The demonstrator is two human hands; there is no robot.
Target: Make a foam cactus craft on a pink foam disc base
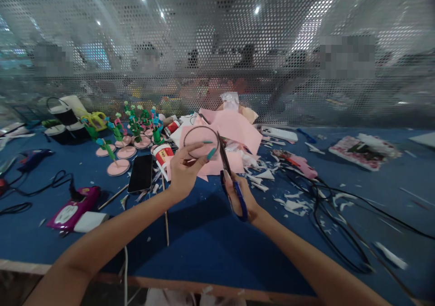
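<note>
Between the thumb and fingers of my left hand (185,170) is a piece of pink paper (190,136), held up over the table. A dark ring outline (201,127) shows around its middle; whether it is drawn or a separate hoop I cannot tell. My right hand (239,193) grips blue-handled scissors (226,159), thumb through one loop. Their blades point up and away, close by the paper's right edge. Behind both hands lie larger pink sheets (234,127), and a red and white paper cup (163,154) rests left of my left hand.
Craft flowers on round pink bases (118,167) stand at the left, near a black phone (140,174) and a purple power strip (73,208). White paper scraps (295,206), a pink glue gun (302,163) and black cables (319,206) lie right. A perforated metal screen (217,57) rises behind.
</note>
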